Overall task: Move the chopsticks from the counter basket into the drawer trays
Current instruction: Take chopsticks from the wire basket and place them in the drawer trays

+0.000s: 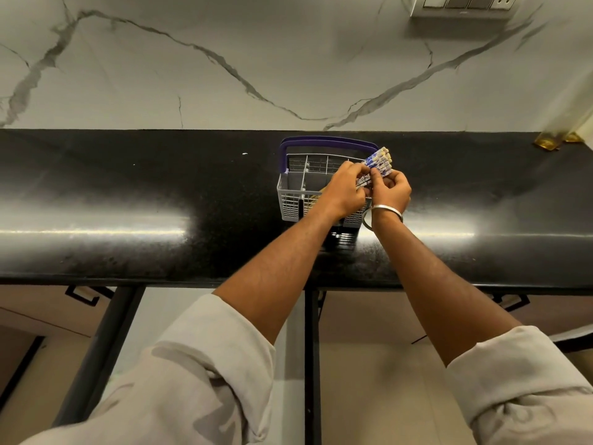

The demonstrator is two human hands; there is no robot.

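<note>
Gripping a bundle of patterned chopsticks above the gray basket on the black counter, the left hand and right hand are both closing around light, stiff, probably slippery sticks, best pinched mid-length together.

Single head-worn view, looking forward and down (wide-angle), near the counter, facing the wall

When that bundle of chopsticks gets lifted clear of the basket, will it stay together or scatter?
The chopsticks look like thin, stiff sticks, so they probably won't bend. Being many loose pieces, they could fan out or slip; both the left hand and right hand are bunching them. The basket looks like light plastic and may shift or tip if a tip snags its grid.
</note>
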